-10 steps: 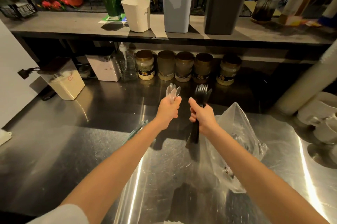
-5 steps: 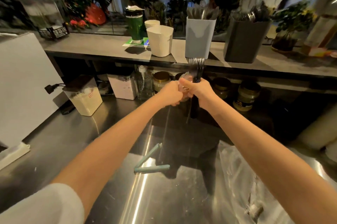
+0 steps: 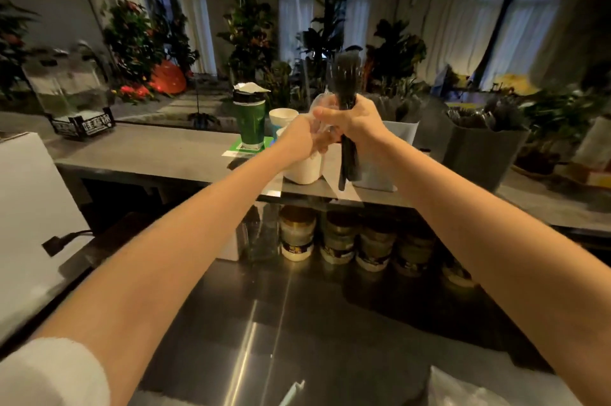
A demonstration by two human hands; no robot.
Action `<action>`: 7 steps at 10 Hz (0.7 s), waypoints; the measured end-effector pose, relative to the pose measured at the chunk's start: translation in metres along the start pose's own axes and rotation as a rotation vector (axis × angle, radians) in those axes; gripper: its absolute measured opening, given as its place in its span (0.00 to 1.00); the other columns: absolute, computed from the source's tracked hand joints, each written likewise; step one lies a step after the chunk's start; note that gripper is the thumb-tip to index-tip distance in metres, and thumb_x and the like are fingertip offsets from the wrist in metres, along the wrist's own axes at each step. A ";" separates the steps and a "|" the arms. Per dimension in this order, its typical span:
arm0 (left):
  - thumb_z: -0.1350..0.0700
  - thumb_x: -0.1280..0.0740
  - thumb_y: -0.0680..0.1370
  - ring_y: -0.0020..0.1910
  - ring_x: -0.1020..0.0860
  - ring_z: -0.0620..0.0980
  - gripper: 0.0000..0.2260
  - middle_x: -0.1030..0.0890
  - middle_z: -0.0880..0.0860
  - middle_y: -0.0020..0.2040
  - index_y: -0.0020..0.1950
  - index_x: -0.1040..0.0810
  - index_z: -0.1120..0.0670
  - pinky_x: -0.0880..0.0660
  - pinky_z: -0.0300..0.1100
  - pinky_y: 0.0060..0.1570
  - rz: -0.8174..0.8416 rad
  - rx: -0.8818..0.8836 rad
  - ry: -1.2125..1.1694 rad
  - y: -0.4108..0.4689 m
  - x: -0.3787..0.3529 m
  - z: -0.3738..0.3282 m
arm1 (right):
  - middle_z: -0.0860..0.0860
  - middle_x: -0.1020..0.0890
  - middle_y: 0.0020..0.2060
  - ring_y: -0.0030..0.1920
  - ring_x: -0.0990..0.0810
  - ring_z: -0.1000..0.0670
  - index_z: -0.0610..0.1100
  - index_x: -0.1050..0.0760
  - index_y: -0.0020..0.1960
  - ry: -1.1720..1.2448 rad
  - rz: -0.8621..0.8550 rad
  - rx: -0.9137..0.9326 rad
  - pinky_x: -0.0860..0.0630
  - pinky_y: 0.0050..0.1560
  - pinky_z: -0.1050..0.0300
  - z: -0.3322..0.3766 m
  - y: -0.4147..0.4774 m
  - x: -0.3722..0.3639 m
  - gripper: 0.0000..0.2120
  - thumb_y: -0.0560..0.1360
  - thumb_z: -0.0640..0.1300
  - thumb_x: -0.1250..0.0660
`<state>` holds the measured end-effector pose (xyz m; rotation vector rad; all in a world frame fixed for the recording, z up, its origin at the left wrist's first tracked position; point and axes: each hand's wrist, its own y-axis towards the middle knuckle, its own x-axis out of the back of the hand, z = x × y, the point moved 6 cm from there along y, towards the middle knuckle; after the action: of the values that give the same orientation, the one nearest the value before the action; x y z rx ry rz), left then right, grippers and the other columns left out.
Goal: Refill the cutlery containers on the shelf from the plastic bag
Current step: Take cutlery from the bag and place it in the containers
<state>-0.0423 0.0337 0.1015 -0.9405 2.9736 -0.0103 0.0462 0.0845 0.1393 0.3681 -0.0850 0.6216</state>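
The right hand (image 3: pixel 355 128) has a tight grip on a bundle of black plastic forks (image 3: pixel 345 75). Its fingers and thumb are curled fully round the middle of the bundle, which stands nearly upright, tines at the top and handles hanging below the fist. The left hand (image 3: pixel 296 142) touches it on the left. Its fingers are curled round a few pieces of clear plastic cutlery (image 3: pixel 320 104), which stick up between the two hands and are too blurred to tell apart. Both hands are raised above the grey shelf (image 3: pixel 148 154), in front of its containers.

Just behind and below the left hand stands a white rounded plastic container (image 3: pixel 304 169). A light grey square container (image 3: pixel 401 136) is partly hidden behind the right wrist. A dark grey square container (image 3: pixel 479 157), holding dark cutlery, sits to the right of it. Left of the white one stands a tall green cup (image 3: pixel 252 123).

A row of lidded jars (image 3: pixel 296 237) stands under the shelf, at the back of the stainless steel bench (image 3: pixel 314 323). The clear plastic bag (image 3: pixel 463 389) lies on the bench at the lower right edge, well apart from both hands.
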 end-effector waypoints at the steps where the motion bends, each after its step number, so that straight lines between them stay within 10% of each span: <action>1: 0.66 0.48 0.80 0.36 0.27 0.50 0.10 0.27 0.54 0.38 0.54 0.28 0.61 0.26 0.37 0.33 0.098 -0.132 -0.016 0.025 0.006 -0.031 | 0.48 0.19 0.42 0.41 0.19 0.52 0.42 0.22 0.48 -0.074 -0.054 0.077 0.21 0.40 0.61 0.019 0.036 -0.004 0.09 0.70 0.40 0.27; 4: 0.59 0.38 0.80 0.42 0.26 0.39 0.18 0.26 0.44 0.44 0.68 0.31 0.64 0.28 0.32 0.49 0.099 -0.264 0.529 0.121 0.030 -0.024 | 0.46 0.20 0.49 0.50 0.22 0.49 0.39 0.23 0.56 -0.306 -0.111 0.076 0.24 0.57 0.52 -0.014 0.118 -0.030 0.18 0.68 0.41 0.25; 5: 0.53 0.42 0.81 0.59 0.26 0.54 0.18 0.24 0.56 0.58 0.69 0.30 0.60 0.32 0.46 0.62 0.039 -0.221 0.928 0.138 0.038 -0.004 | 0.43 0.19 0.48 0.52 0.20 0.44 0.39 0.22 0.53 -0.300 -0.059 -0.051 0.24 0.58 0.47 -0.048 0.122 -0.036 0.16 0.67 0.40 0.24; 7: 0.52 0.28 0.73 0.53 0.24 0.52 0.17 0.22 0.53 0.51 0.58 0.26 0.55 0.27 0.44 0.51 0.260 -0.239 1.034 0.143 0.038 0.008 | 0.45 0.22 0.40 0.39 0.22 0.48 0.39 0.23 0.49 -0.323 0.113 -0.227 0.23 0.40 0.56 -0.081 0.120 -0.044 0.10 0.70 0.41 0.27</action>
<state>-0.1552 0.1289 0.0907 -0.6684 4.1136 -0.1985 -0.0619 0.1800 0.0926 0.2416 -0.4841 0.6519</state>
